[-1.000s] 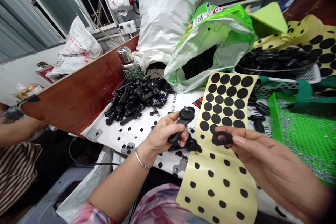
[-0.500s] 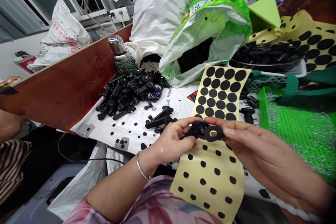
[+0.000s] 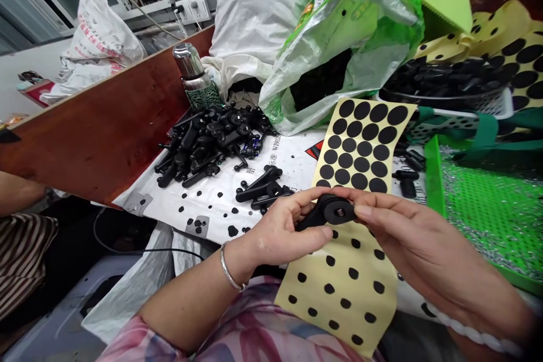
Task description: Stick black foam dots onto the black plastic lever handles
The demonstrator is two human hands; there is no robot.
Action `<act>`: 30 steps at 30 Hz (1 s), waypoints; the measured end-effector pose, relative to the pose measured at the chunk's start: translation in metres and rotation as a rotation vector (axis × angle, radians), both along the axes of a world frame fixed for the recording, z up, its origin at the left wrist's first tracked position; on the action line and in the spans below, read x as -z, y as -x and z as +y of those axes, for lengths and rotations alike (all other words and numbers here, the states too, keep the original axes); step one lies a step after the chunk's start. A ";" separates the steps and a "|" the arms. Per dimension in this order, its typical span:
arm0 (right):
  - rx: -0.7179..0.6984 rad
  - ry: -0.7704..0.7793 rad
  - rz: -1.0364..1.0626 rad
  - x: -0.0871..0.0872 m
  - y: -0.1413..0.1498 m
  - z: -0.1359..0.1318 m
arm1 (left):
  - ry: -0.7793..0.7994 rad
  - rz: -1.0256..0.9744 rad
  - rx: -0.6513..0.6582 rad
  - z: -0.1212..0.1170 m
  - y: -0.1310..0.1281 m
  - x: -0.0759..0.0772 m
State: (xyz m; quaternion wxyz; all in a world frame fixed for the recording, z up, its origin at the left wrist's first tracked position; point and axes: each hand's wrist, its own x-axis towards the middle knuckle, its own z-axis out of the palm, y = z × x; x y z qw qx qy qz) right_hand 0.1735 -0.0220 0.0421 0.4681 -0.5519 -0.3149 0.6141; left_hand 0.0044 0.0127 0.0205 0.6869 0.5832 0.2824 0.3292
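Observation:
My left hand point(image 3: 280, 232) is closed around a black plastic crank handle point(image 3: 311, 217), holding its round end toward the right. A black foam ring point(image 3: 333, 214) lies over that round end, and the hub shows through its hole. At the ring's right edge, my right hand point(image 3: 409, 229) pinches with thumb and fingertips. Below both hands a yellow backing sheet point(image 3: 314, 283) runs from the table to the lap. Black discs cover its upper part; only small black dots remain on the lower part.
A pile of black crank handles point(image 3: 203, 144) lies left, with several more point(image 3: 261, 186) nearer. Behind stand a steel flask point(image 3: 188, 62) and a green plastic bag point(image 3: 382, 22). To the right are a green tray point(image 3: 435, 181) and a basket of black parts point(image 3: 507, 103). Another person's striped clothing point(image 3: 25, 260) shows at left.
The foam ring, earlier held apart beside the handle's round end, has moved left and now covers it. The camera view has shifted slightly.

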 end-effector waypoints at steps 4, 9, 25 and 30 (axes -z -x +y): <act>0.017 -0.009 -0.036 0.001 0.002 0.001 | -0.010 0.005 0.000 -0.001 0.000 0.000; 0.034 -0.007 -0.012 0.004 0.001 0.001 | 0.006 0.034 -0.019 -0.003 -0.001 0.001; -0.001 -0.024 -0.093 0.017 -0.004 -0.001 | 0.051 0.078 -0.083 -0.003 -0.005 0.007; 0.067 -0.184 -0.329 0.020 -0.001 0.000 | 0.053 0.101 -0.115 -0.003 -0.006 0.006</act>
